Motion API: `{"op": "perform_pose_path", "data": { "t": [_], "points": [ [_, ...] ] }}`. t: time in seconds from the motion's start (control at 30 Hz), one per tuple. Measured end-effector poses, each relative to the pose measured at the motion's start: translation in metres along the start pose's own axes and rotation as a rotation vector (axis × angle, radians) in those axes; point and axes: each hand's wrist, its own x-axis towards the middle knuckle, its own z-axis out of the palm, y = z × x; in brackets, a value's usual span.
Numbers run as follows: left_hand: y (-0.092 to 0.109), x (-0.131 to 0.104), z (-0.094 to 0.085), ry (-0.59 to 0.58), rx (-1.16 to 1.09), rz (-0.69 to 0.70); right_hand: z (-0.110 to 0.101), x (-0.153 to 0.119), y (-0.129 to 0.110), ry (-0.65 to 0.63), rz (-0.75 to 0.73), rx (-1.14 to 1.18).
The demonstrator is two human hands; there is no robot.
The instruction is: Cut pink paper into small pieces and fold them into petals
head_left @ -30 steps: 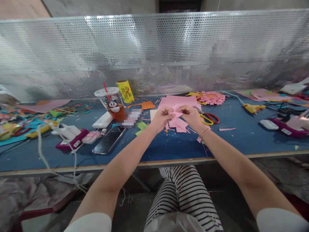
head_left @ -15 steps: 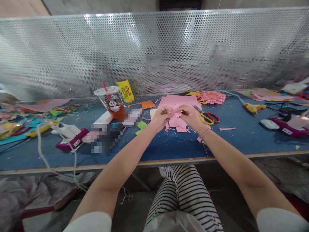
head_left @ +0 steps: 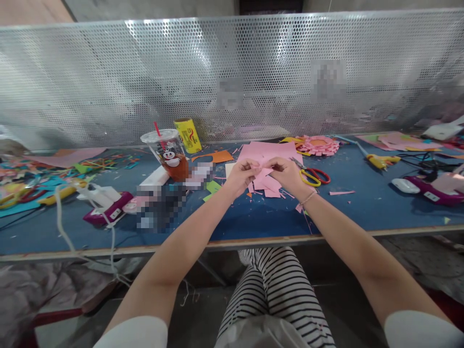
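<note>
Between my two hands a small piece of pink paper [head_left: 264,169] is pinched at its edges, above a stack of larger pink sheets [head_left: 282,150]. My left hand [head_left: 242,175] has thumb and fingers closed on its left side. My right hand [head_left: 286,174] grips the other side, fingers bent over it. Cut pink pieces [head_left: 271,186] lie just under my hands. Right beside my right hand rest scissors [head_left: 314,177] with red and yellow handles. The held piece's exact shape is hard to make out against the pink sheets.
A lidded drink cup [head_left: 168,154] with a red straw and a yellow tube [head_left: 188,135] stand left. A pink fringed paper flower [head_left: 319,145] lies behind the scissors. A yellow glue gun [head_left: 382,160] and purple power strips [head_left: 108,209] sit to the sides. A perforated metal screen [head_left: 232,58] closes the back.
My fingers have shifted very slightly around the pink paper. Both hands stay in about the same place, and the things on the table have not moved.
</note>
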Motion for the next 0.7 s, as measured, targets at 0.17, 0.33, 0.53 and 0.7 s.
{"op": "perform_pose_path", "data": {
  "t": [0.17,0.33,0.53,0.7],
  "points": [
    [0.002,-0.002,0.001,-0.024,-0.002,-0.036,-0.001,0.001,0.000,-0.016,-0.026,-0.023],
    [0.005,-0.003,0.002,-0.033,0.009,-0.066,-0.001,0.001,-0.003,-0.068,-0.114,-0.063],
    [0.005,-0.005,0.006,-0.044,-0.002,-0.094,0.001,-0.001,-0.004,-0.020,-0.157,-0.131],
    [0.006,-0.008,0.011,-0.050,-0.016,-0.087,0.001,-0.002,-0.006,0.013,-0.187,-0.172]
  ]
}}
